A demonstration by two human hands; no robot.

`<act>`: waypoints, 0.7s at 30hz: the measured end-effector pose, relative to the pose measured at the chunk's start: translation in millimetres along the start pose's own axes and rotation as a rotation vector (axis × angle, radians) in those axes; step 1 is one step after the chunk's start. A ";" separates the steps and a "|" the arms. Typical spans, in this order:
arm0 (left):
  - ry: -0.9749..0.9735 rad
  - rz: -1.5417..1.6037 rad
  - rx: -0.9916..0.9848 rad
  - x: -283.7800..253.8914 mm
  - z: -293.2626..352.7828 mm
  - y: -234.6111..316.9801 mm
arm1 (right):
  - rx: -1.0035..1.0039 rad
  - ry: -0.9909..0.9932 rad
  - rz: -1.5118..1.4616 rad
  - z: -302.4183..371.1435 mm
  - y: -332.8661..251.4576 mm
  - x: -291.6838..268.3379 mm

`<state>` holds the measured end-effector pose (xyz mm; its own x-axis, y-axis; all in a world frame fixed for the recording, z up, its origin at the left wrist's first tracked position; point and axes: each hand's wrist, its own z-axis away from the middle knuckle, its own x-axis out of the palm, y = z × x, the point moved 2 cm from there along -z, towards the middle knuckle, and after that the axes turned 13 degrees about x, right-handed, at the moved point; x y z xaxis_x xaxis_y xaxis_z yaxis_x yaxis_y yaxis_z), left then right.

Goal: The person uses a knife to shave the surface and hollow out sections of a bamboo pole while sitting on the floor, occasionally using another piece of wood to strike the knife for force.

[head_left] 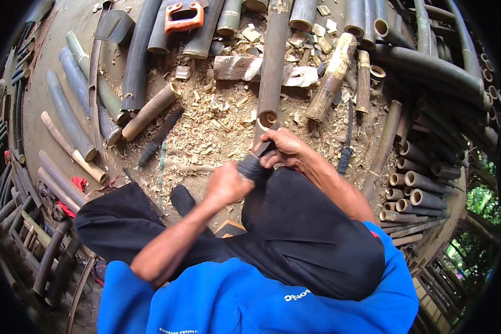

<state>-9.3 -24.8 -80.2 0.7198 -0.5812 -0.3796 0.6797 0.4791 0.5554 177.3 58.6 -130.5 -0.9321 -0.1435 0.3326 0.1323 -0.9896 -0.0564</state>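
Note:
My left hand (226, 183) is closed around the black wrapped handle (251, 167) of a knife, just above my lap. The fingers of my right hand (285, 148) curl around the knife's dark blade (265, 148), near the handle. Right beyond my right hand is the open cut end of a long brown bamboo pole (271, 67). That pole runs away from me across a pale, rough block (232, 68). Most of the blade is hidden by my fingers, and whether its edge touches the pole I cannot tell.
Wood chips (206, 122) cover the ground ahead. A second knife (164, 129) lies left, another black-handled tool (345, 156) right. An orange-handled saw (184, 18) rests on bamboo at the back. A chipped log (334, 75) stands back right; cut bamboo tubes (426, 181) are stacked at right.

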 end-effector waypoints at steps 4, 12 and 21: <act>0.177 0.249 0.023 71.7 2.3 22.0 | -0.062 0.161 0.397 -0.4 -13.6 -21.8; 0.220 0.348 0.157 21.3 4.3 -46.9 | -0.157 0.083 0.150 -2.2 7.7 30.7; 0.315 -0.843 0.462 -121.5 -14.1 76.7 | -0.432 -0.493 -0.688 -11.7 10.5 61.1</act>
<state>-42.6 91.8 -1.9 0.0796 -0.3802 -0.9215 0.9107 -0.3481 0.2223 117.8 39.5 -121.8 -0.4989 0.3842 0.7768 -0.6206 -0.7840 -0.0108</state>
